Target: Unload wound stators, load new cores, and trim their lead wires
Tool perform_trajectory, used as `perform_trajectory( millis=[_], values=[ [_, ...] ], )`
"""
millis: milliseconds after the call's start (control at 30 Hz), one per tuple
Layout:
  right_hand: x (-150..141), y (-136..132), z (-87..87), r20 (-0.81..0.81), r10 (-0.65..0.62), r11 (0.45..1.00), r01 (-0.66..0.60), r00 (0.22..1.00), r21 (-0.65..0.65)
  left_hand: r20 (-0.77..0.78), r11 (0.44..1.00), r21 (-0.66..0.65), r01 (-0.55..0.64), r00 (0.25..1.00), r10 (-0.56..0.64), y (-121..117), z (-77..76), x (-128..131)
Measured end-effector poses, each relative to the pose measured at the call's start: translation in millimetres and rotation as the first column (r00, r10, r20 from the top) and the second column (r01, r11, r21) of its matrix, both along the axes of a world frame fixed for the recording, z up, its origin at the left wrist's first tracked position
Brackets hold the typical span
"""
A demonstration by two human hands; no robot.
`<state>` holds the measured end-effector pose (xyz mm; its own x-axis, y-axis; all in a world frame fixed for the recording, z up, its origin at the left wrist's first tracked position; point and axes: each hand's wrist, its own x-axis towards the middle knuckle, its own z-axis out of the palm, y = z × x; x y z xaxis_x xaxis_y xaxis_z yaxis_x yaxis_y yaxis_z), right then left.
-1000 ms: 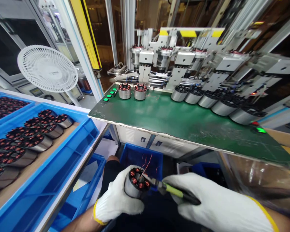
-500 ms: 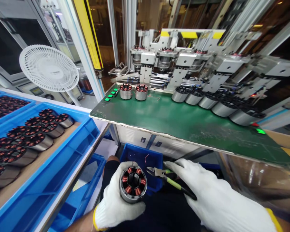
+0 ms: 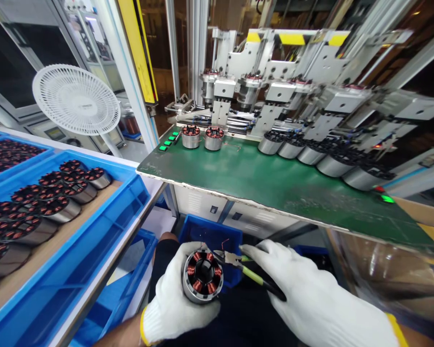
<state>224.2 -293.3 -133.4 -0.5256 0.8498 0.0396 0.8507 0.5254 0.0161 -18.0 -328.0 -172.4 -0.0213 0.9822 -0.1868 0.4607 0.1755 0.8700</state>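
My left hand [image 3: 175, 301], in a white glove, is wrapped round a round metal stator [image 3: 201, 277] with copper windings, its open face turned up toward me. My right hand [image 3: 311, 296], also gloved, grips small cutting pliers [image 3: 244, 270] with yellow-green handles. The plier jaws sit at the stator's upper right rim, by a thin loose copper wire end. Both hands are held low in front of me, below the green table [image 3: 267, 183], over a small blue bin [image 3: 211, 236].
Two wound stators [image 3: 202, 137] stand at the green table's far left. A row of several grey cylinders [image 3: 318, 159] lines the winding machine [image 3: 292, 96]. A blue crate [image 3: 58, 241] on the left holds several stators. A white fan [image 3: 75, 99] stands behind it.
The stator has been tilted so its open face points up at me. The pliers drew back from the windings, then closed in again on the rim. The view shifted slightly.
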Motion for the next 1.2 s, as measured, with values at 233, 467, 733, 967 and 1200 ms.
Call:
perform_trajectory(
  millis=[233, 467, 733, 967, 1200],
  values=[
    [-4, 12, 14.5, -0.153, -0.041, 0.909, -0.027, 0.987, -0.417, -0.035, 0.999, -0.026, -0.029, 0.999, 0.028, -1, -3.1, 1],
    [-6, 16, 13.2, -0.167, -0.028, 0.987, 0.001, 0.986, -0.159, -0.091, 0.993, 0.029, -0.118, 0.989, 0.12, -3, 1.2, 6],
    [-20, 14, 1.1, -0.073, 0.071, 0.997, -0.071, 0.995, 0.006, -0.032, 0.995, 0.09, 0.031, 0.999, -0.028, -2, -7.6, 3],
    [-17, 18, 1.3, 0.013, 0.126, 0.988, -0.125, 0.992, -0.087, -0.047, 0.994, 0.07, 0.081, 0.996, -0.078, -2, -3.6, 1],
    [-8, 40, 4.1, 0.263, 0.088, 0.994, -0.103, 0.961, 0.043, -0.047, 0.995, -0.061, 0.078, 0.996, -0.081, -2, 2.1, -4]
  ],
)
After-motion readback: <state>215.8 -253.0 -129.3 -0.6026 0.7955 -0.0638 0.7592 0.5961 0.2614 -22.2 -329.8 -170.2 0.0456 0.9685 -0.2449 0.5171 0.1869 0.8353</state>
